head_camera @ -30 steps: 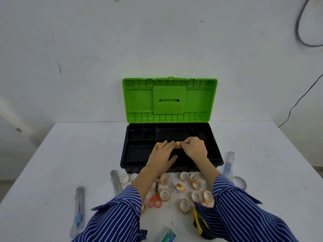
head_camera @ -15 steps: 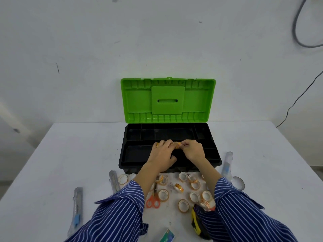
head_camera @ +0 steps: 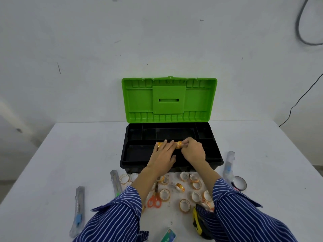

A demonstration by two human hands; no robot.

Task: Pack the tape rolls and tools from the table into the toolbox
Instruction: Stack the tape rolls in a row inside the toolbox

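Right fingers pinching tape rolls, left fingers flat atop them

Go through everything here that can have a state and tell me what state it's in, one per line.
Toolbox: open, green lid upright.
Tray compartments: those in view look empty.
Left hand: fingers straight, resting on a row of tape rolls over the tray.
Right hand: pinching the row's right end.
Orange scissors: closed, on the table.
Utility knife: lying wrapped on the table.
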